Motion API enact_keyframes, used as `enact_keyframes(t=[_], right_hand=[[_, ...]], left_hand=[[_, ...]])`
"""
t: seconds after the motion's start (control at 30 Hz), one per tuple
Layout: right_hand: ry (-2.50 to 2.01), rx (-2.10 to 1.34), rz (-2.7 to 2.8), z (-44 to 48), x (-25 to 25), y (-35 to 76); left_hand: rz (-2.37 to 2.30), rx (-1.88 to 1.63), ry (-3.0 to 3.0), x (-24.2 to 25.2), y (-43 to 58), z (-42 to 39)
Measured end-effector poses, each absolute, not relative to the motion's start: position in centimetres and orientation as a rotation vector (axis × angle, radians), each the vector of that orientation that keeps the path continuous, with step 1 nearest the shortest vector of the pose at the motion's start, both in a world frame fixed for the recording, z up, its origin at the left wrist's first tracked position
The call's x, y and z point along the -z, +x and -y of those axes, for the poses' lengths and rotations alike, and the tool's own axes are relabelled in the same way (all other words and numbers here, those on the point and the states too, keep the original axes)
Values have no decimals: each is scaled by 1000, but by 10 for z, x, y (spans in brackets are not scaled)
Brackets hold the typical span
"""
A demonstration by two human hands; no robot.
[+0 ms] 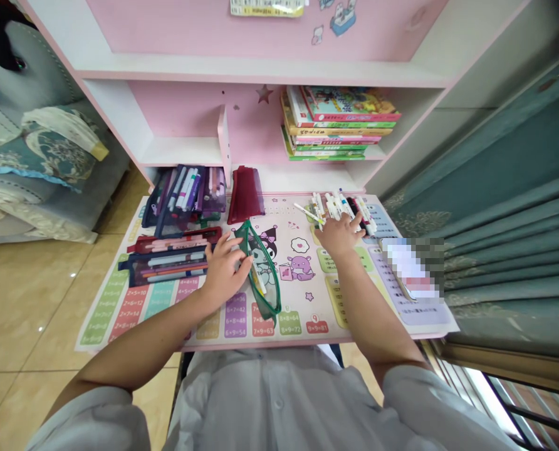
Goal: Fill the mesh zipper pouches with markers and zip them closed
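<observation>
My left hand is at the left edge of a green mesh zip pouch, its thumb and forefinger closed on that edge. The pouch lies unzipped, with a white marker showing inside it. My right hand rests over a loose pile of white-barrelled markers at the back right of the desk, fingers spread and touching them. One marker sticks out to the left of the pile. Black-barrelled markers lie by the right fingertips.
Filled mesh pouches are heaped at the back left, and a blue-edged pouch of pens lies before them. A dark red pouch leans against the shelf. Books are stacked above. A phone lies at right.
</observation>
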State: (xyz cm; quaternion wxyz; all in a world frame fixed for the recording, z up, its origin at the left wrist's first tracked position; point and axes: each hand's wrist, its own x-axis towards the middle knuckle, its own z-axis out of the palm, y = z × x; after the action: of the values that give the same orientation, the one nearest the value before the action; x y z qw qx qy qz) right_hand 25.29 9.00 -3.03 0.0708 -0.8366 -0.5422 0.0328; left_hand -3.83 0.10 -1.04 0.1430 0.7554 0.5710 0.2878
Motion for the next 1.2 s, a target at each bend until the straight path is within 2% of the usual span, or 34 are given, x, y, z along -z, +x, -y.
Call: enact_keyframes(t=[0.27, 1.0, 1.2], right_hand=[[-2252, 96, 1639, -93, 39, 246], [-2211, -31, 1782, -99, 39, 238], [-2087, 70, 1779, -90, 32, 230]], left_hand=[[-1640, -827, 2175, 8, -38, -1], [-1638, -835, 2174, 10, -38, -1], [-1645, -839, 2176, 10, -38, -1]])
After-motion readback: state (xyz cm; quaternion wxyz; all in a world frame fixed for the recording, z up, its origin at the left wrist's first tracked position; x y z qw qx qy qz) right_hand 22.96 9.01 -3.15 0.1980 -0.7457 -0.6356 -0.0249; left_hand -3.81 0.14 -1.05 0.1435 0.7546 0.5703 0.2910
